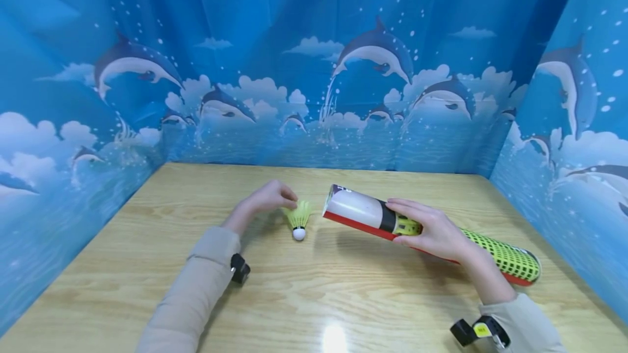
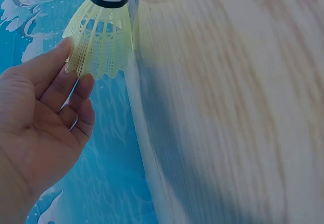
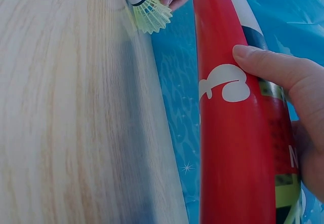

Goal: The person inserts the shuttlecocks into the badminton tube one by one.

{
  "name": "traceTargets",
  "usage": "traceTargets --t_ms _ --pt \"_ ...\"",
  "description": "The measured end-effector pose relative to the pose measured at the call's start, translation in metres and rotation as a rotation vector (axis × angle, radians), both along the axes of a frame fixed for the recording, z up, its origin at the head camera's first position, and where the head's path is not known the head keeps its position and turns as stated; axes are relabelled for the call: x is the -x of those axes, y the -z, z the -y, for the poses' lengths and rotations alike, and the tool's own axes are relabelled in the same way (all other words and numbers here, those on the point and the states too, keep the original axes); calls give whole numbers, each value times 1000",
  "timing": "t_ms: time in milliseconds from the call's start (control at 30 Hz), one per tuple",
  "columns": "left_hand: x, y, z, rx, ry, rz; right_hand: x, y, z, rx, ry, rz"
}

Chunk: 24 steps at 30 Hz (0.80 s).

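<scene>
A yellow shuttlecock (image 1: 298,221) with a white cork and a dark band is at the middle of the table, cork toward the near side. My left hand (image 1: 272,196) pinches the rim of its skirt between thumb and fingers, as the left wrist view shows at the shuttlecock (image 2: 101,39). My right hand (image 1: 434,231) grips a long shuttlecock tube (image 1: 360,211) around its middle, thumb on the red side (image 3: 228,133). The tube lies slantwise, its white end raised above the table and pointing left toward the shuttlecock. Whether anything is inside the tube is hidden.
The light wooden table (image 1: 275,298) stretches out under both hands. A blue curtain (image 1: 294,140) printed with dolphins and clouds stands along its back edge and sides. Black wrist cameras (image 1: 239,269) are strapped over both beige sleeves (image 1: 188,293).
</scene>
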<state>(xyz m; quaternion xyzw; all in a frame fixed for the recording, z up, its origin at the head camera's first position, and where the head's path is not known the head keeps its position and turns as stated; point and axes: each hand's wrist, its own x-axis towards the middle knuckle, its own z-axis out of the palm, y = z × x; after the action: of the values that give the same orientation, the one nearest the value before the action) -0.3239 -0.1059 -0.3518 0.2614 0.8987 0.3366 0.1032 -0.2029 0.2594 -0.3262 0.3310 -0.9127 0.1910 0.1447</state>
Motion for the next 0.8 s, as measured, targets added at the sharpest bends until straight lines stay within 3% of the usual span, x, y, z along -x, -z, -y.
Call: traceTargets --t_ms 67,267,433,600,800 --pt "-2 0 3 -1 14 -14 0 0 0 1 0 2" --pt "-9 -6 11 -14 9 35 0 1 1 -1 0 -1" --pt "-12 -7 19 -69 19 -12 0 1 1 -7 4 -3" --pt "-15 -7 24 -138 -42 -29 0 1 2 -4 -4 -13" --pt "-20 -7 27 -178 -169 2 0 1 3 -9 6 -1"
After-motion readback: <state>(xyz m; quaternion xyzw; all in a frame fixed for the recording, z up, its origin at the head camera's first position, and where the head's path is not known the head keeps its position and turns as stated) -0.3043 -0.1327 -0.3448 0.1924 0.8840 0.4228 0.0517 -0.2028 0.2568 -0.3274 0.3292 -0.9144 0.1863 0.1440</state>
